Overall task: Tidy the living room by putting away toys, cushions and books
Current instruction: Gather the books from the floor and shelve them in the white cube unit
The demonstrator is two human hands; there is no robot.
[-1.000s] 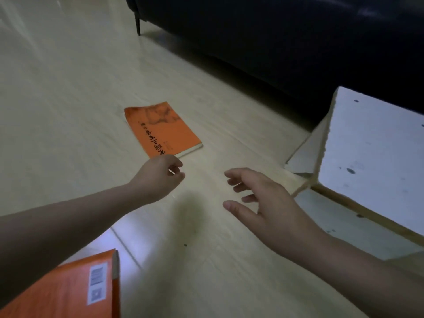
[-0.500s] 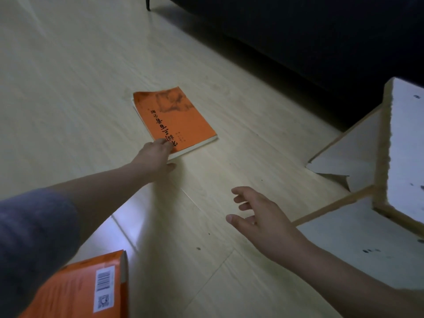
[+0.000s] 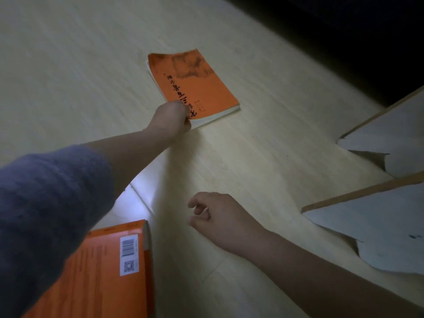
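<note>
An orange paperback (image 3: 195,86) with black lettering lies flat on the pale wooden floor. My left hand (image 3: 172,118) reaches out to its near corner and pinches that corner, fingers curled over the cover. My right hand (image 3: 215,216) hovers lower, above the floor, with its fingers loosely curled and nothing in it. A second orange book (image 3: 103,271) with a white barcode label lies close to me at the lower left, partly hidden by my left sleeve.
White boards with torn edges and wooden rims (image 3: 378,226) lie on the floor at the right. A dark sofa (image 3: 344,31) fills the top right. Open floor (image 3: 68,65) stretches to the left.
My left hand has gone from reaching toward the paperback to pinching its near corner. My right hand has dropped back and curled a little. The view has shifted closer.
</note>
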